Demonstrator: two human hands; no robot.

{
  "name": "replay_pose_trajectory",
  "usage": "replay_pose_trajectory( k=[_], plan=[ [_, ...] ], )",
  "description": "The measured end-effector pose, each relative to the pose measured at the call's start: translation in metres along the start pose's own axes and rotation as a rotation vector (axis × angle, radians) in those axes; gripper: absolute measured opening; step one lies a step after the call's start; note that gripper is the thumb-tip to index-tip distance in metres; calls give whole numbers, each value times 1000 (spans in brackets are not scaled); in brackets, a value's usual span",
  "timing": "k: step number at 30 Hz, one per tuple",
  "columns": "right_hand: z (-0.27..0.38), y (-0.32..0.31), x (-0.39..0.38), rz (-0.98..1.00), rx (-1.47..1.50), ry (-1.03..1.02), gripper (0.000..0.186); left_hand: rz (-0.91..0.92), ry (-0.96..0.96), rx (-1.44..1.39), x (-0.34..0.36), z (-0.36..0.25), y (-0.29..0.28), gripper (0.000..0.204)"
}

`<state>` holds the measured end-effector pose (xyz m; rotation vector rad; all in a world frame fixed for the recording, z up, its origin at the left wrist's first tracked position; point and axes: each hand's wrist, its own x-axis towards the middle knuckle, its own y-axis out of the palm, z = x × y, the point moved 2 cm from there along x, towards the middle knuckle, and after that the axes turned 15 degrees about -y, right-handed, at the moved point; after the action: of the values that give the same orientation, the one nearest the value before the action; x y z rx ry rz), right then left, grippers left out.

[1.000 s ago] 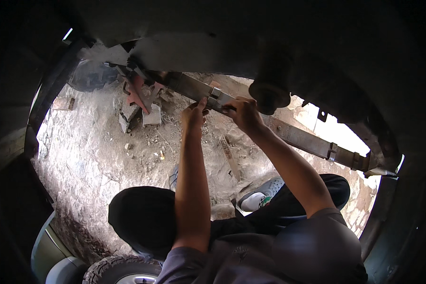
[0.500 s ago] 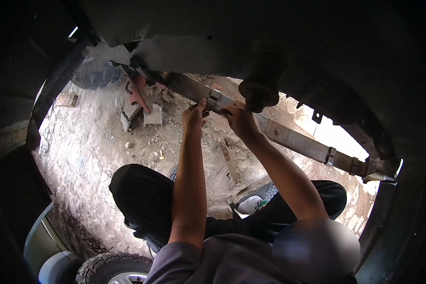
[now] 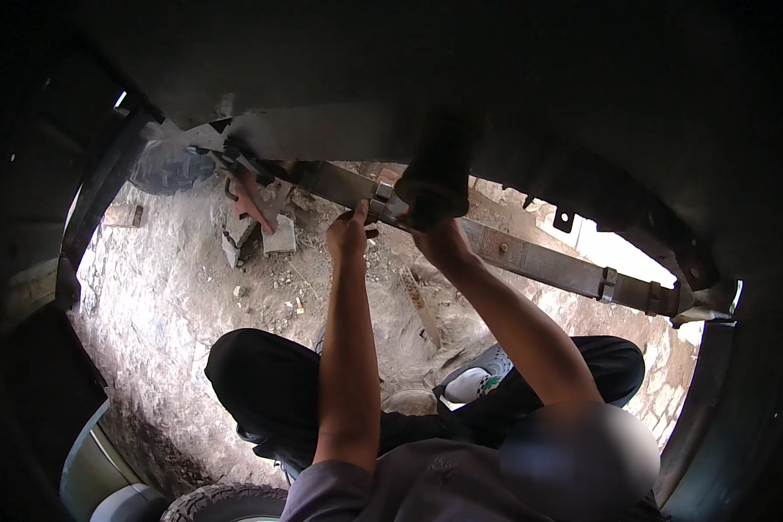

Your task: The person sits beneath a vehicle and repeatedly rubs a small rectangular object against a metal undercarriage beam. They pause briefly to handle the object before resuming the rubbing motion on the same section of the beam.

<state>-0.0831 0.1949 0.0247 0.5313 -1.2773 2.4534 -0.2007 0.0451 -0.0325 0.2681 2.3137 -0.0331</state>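
Note:
A long metal leaf spring [image 3: 531, 258] runs slantwise from upper left to lower right in front of me. Around it sits a metal clamp [image 3: 383, 191]. My left hand [image 3: 348, 237] is closed at the spring's lower edge just below this clamp, thumb raised against the metal and other fingers curled. Close by on the right, my right hand [image 3: 445, 244] reaches up to the spring. A dark, rounded cylindrical part [image 3: 435, 191] hanging from above covers its fingers, so what they hold is hidden.
Dark bodywork [image 3: 322, 130] arches overhead. A red metal stand [image 3: 249, 202] and a broken block [image 3: 278, 235] are at the far left on rough ground. Another clamp [image 3: 609, 285] wraps the spring's right part. A tyre [image 3: 222, 505] shows at lower left.
The view has shifted, and the hanging dark part now lies farther left, over my right fingers, which showed bent at the spring before. Both hands stay by the same clamp.

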Motion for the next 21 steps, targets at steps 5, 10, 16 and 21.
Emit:
replay_pose_trajectory(
  k=[5, 10, 16, 21],
  plan=[
    [0, -53, -42, 65, -41, 67, 15, 22, -116, -24, -36, -10, -4, 38],
    [-22, -27, -41, 13, -55, -27, 14, -2, -45, -2, -34, -10, 5, 43],
    [-17, 19, 17, 57, -28, 6, 19, -157, 147, 270, -9, -12, 11, 52],
    [-5, -31, -14, 71, -55, -2, 19, 17, -51, 338, 4, 3, 18, 67]
  ],
)
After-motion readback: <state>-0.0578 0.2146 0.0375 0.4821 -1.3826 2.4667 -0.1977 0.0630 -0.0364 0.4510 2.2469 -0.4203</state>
